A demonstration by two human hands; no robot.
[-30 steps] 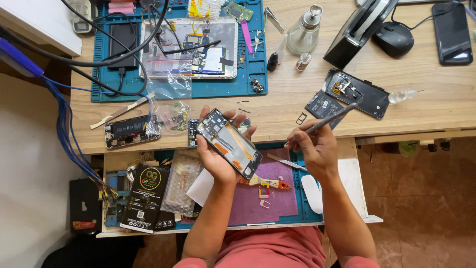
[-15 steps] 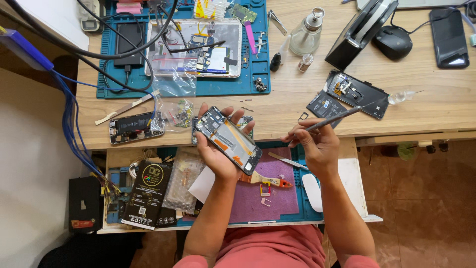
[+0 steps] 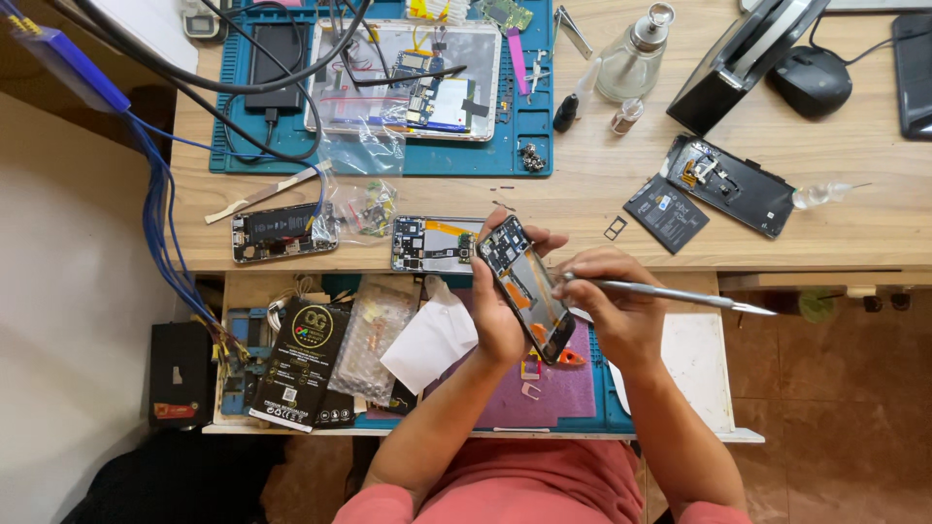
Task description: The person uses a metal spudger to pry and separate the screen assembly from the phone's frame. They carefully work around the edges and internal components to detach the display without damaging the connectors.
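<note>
- The wooden desk [image 3: 621,184] fills the top of the view, crowded with parts; everything below is placed relative to the opened phone in the middle.
- Far above and left of that phone lies the blue work mat [image 3: 529,116], carrying a large opened tablet [image 3: 408,78] with its boards bared, likely parked there out of the way.
- Below the phone, a pulled-out drawer [image 3: 694,364] holds a purple mat [image 3: 558,388], which looks set to catch small bits under the hands.
- Left hand [image 3: 500,315] is closed around the opened phone [image 3: 529,291], fingers wrapped behind it, thumb at the edge, so the bare insides tilt up toward the camera; the phone hangs over the drawer's front, just below the desk edge.
- Right hand [image 3: 621,311] sits just right of the phone, pinched shut on a thin metal tool [image 3: 670,293]; the near tip seems to meet the phone's right edge, the long end points away rightward. It looks like a pen-style grip for fine control.
- Just left of the phone, another stripped phone frame [image 3: 437,243] rests at the desk edge.
- Up and to the right, a dark phone back [image 3: 728,184] and a loose black battery [image 3: 665,213] lie side by side.
- Between them and the phone, a tiny card tray [image 3: 615,228].
</note>
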